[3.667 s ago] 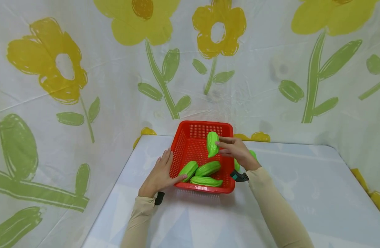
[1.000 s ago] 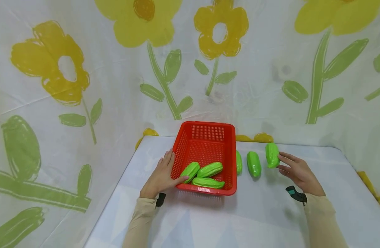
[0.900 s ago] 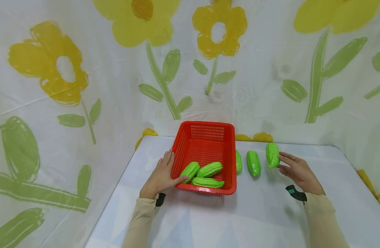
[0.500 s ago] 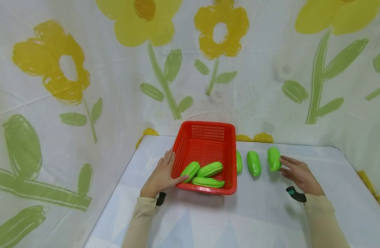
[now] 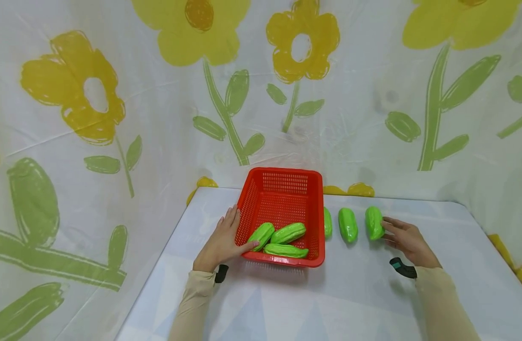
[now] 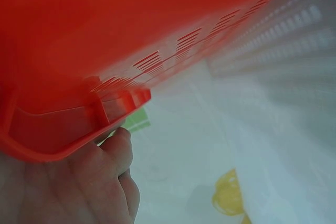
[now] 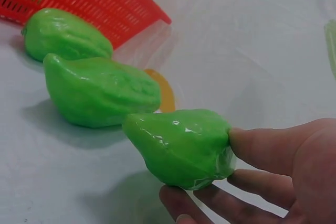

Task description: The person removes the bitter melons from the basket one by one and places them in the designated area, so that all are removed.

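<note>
A red plastic basket [image 5: 320,189] stands on the table with several green bitter melons in its near part, among them one bitter melon [image 5: 285,251] along the front wall. My left hand [image 5: 220,241] rests on the basket's left rim, fingers straight along it and thumb over the front corner. To the right, my right hand [image 5: 407,239] pinches a bitter melon [image 5: 373,222] between thumb and fingertips. In the right wrist view, fingers lie under that melon; whether it touches the table is unclear. Beside it lies another bitter melon [image 5: 348,225], and one more bitter melon [image 5: 327,222] is partly hidden by the basket.
A white table [image 5: 329,303] with pale blue triangles carries everything. A hanging cloth [image 5: 358,132] printed with yellow flowers and green leaves rises behind the table and along its left side.
The right hand has carried a bitter melon out of the basket to the right of the others, then lowered it over the last second. The left hand has stayed on the basket.
</note>
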### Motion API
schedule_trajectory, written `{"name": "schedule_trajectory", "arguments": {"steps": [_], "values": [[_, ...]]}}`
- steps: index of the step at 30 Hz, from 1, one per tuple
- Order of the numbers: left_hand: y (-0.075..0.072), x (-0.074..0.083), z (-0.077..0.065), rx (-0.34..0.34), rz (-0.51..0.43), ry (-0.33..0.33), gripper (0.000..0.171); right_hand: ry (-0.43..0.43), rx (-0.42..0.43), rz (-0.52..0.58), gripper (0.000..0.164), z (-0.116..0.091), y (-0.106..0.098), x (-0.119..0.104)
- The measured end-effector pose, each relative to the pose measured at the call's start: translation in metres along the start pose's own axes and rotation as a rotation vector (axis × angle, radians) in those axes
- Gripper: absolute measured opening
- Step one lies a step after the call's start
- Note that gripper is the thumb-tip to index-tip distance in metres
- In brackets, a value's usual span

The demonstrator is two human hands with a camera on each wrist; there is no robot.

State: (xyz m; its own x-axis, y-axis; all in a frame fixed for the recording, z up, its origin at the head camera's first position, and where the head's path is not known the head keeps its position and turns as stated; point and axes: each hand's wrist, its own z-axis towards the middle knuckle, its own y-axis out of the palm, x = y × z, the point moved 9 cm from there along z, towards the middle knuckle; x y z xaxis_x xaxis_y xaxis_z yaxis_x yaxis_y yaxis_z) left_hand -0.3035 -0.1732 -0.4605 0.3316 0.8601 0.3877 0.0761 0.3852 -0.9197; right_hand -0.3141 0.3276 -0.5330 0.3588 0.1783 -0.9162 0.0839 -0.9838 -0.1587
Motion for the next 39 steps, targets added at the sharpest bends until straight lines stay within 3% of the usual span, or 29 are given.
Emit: {"name": "schedule_trajectory", "arguments": {"steps": [24,39], "values": [[-0.0008,0.0029,0.0007,-0.009,0.000,-0.001,0.119,0.031,0.081,-0.173,0.081,0.0036,0.0065,0.0012],[0.0006,0.0001,0.0003,-0.007,0.000,-0.014,0.119,0.033,0.112,-0.222,0.078,0.0048,0.0092,-0.0015]]}}
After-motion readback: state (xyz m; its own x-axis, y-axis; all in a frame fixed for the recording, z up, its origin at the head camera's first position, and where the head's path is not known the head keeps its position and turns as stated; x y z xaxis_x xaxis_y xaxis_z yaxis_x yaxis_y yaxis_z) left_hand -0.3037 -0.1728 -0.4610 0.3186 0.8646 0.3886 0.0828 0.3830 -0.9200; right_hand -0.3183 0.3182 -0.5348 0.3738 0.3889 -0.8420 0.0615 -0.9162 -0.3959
